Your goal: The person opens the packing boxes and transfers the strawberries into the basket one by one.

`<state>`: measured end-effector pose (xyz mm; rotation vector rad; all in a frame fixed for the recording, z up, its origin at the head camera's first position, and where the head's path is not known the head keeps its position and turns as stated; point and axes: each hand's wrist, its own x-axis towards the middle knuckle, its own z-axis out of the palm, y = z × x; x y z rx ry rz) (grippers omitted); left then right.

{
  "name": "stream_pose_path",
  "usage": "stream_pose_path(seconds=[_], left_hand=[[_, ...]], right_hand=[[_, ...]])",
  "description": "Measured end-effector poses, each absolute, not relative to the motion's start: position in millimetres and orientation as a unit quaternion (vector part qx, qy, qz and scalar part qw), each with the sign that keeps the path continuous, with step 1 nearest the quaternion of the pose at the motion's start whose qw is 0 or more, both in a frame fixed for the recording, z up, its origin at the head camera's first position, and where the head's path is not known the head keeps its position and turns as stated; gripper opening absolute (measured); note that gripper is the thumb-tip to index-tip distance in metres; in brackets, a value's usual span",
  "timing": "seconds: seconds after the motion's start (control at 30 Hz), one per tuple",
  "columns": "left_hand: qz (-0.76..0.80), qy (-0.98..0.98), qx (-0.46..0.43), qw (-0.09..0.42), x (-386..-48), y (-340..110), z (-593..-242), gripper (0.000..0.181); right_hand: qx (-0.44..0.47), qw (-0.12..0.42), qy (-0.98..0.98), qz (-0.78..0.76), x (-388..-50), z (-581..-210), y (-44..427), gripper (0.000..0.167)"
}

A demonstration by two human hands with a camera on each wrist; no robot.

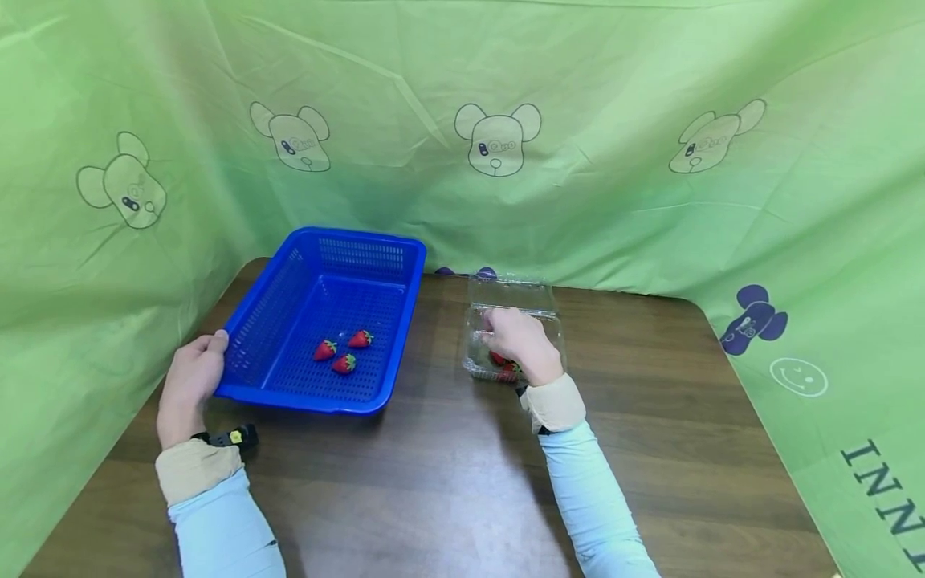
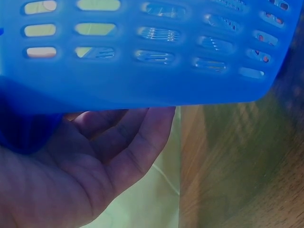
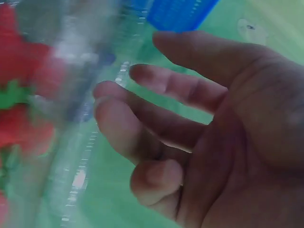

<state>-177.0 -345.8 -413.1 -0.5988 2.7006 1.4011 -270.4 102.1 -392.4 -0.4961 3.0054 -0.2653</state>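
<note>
My left hand (image 1: 193, 376) grips the left rim of a blue plastic basket (image 1: 238, 393), with the thumb over the edge. In the left wrist view its curled fingers (image 2: 137, 147) lie against the slotted basket wall (image 2: 142, 88). Three strawberries (image 1: 344, 364) with green leaves lie inside the basket. My right hand (image 1: 522, 341) is over a clear plastic clamshell box (image 1: 477, 371), whose lid (image 1: 510, 295) is folded back. Strawberries (image 1: 509, 372) show in the box, partly hidden by that hand. The right wrist view shows its fingers loosely bent, with nothing between them.
A brown wooden table (image 1: 433, 482) carries both containers. Green printed cloth (image 1: 390, 64) hangs behind and along both sides of the table, close to the basket and the box lid.
</note>
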Motion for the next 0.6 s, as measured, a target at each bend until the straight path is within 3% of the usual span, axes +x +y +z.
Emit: stream_pose_path(seconds=[0.6], left_hand=[[0.449, 0.872, -0.194, 0.024, -177, -347, -412, 0.073]], right_hand=[[-0.094, 0.1, 0.988, -0.065, -275, -416, 113, 0.02]])
